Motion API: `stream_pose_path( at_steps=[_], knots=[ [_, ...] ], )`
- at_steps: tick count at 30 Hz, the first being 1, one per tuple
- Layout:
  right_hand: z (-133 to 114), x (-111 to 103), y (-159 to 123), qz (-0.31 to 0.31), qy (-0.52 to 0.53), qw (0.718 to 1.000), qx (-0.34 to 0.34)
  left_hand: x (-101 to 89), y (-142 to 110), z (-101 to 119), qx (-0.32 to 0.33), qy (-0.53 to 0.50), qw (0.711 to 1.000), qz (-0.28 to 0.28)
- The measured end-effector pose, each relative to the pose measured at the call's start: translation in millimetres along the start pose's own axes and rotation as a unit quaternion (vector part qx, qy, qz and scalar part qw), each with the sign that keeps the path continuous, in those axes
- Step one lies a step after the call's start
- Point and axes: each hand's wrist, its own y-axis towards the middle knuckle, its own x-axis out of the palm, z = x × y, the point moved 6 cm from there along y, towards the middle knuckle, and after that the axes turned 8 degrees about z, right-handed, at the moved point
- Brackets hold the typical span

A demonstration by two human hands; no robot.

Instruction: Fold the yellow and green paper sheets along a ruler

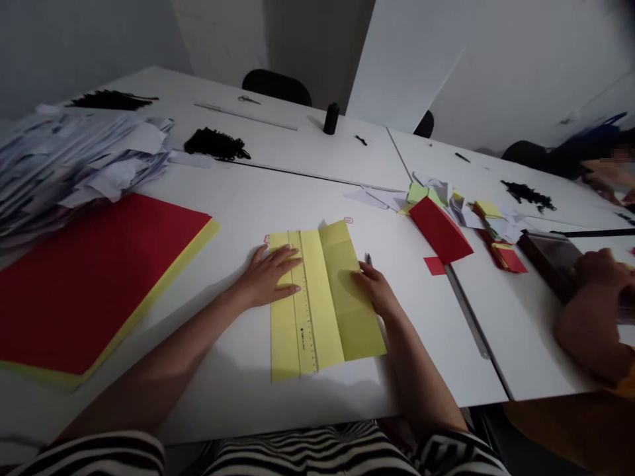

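A yellow sheet of paper with crease lines lies in front of me, its right part bent up along a fold. A clear ruler rests lengthwise on its left half. My left hand lies flat with fingers spread, pressing on the ruler and the paper. At the sheet's raised right edge, my right hand grips the paper, its thumb over the edge and other fingers partly hidden. The tip of a pen shows just beyond my right hand; I cannot tell whether that hand holds it too.
Large red sheets over yellow ones lie at left, below a heap of papers. Folded red card and paper scraps sit at right. Behind are black cords, a black cylinder and scissors. A co-worker's arm is at right.
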Motion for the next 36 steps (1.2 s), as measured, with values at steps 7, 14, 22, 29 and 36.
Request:
stream_pose_path(
  at_steps=[7,14,22,29,36],
  knots=[
    [-3.1,6.3,-6.4,-0.052,0.041,0.997,0.028,2.9,-2.9,-3.4,-0.003,-0.008,1.000,0.000],
    [1.8,7.5,-9.6,-0.048,0.007,0.998,0.051,1.3,-4.3,-4.1,0.001,-0.009,1.000,0.006],
    [3.1,9.9,-7.8,-0.049,0.025,0.997,0.062,0.6,-5.1,-4.1,0.001,-0.012,1.000,0.010],
    [2.6,10.7,-8.0,-0.056,0.020,0.997,0.056,0.2,-5.0,-4.2,-0.001,-0.010,1.000,0.008],
    [3.2,8.7,-8.3,-0.046,0.011,0.997,0.065,0.3,-4.3,-4.1,-0.002,-0.009,1.000,0.005]
  ],
)
